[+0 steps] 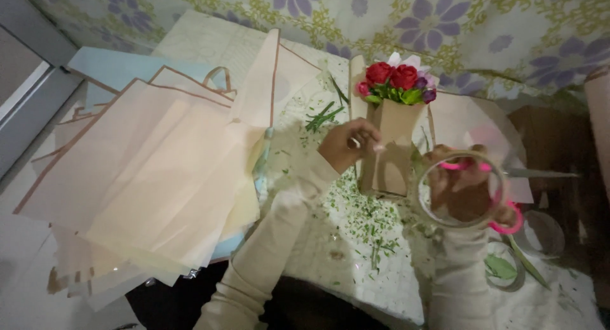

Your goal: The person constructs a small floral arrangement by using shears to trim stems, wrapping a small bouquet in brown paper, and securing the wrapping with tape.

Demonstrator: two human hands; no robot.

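Littered tabletop (356,241): left hand (348,144) pinching cardboard vase (389,153), right hand (467,190) gripping tape roll (424,200), pink scissors (508,223).

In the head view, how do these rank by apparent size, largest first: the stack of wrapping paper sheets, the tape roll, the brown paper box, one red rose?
1. stack of paper sheets
2. brown paper box
3. tape roll, nearer the camera, so 2 and 3 are unsure
4. red rose

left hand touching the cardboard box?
Yes, the left hand presses its fingers against the cardboard box that holds the red flowers.
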